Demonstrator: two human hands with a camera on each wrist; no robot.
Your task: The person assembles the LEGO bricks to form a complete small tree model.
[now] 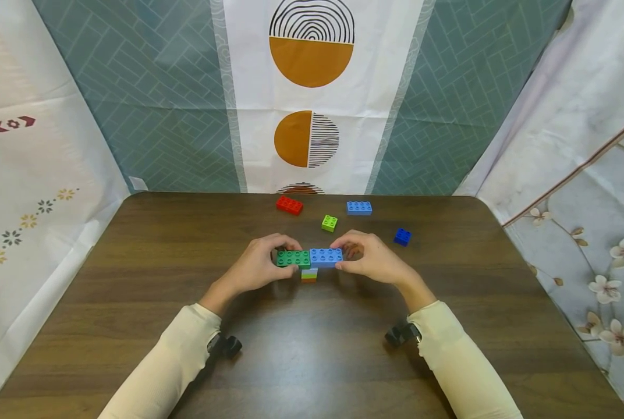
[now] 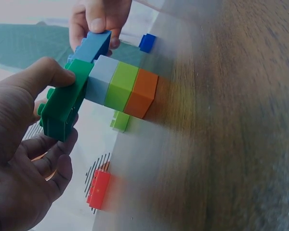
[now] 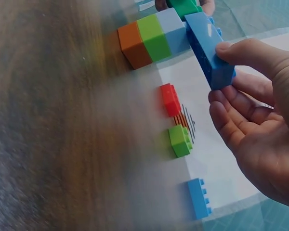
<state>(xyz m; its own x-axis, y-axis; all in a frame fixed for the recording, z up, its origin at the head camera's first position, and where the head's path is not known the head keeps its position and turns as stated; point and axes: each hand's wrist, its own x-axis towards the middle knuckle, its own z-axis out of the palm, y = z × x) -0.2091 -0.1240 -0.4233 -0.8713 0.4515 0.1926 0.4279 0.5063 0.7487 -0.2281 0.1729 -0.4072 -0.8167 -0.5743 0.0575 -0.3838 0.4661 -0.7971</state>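
Note:
A short column stands on the table, made of an orange brick (image 2: pixel 141 94), a lime brick (image 2: pixel 120 83) and a pale blue-grey brick (image 2: pixel 103 77) on top. Across its top lie a long green brick (image 1: pixel 293 258) and a long blue brick (image 1: pixel 326 257), end to end and overhanging left and right. My left hand (image 1: pixel 262 260) pinches the green brick between thumb and fingers. The blue brick's outer end is pinched by my right hand (image 1: pixel 369 259). Whether both long bricks are pressed fully down cannot be told.
Behind the hands lie a red brick (image 1: pixel 289 205), a small lime brick (image 1: pixel 329 223), another blue brick (image 1: pixel 359 208) and a small dark blue brick (image 1: pixel 403 236). The wooden table (image 1: pixel 291 361) ends at a patterned cloth (image 1: pixel 181 116) at the back.

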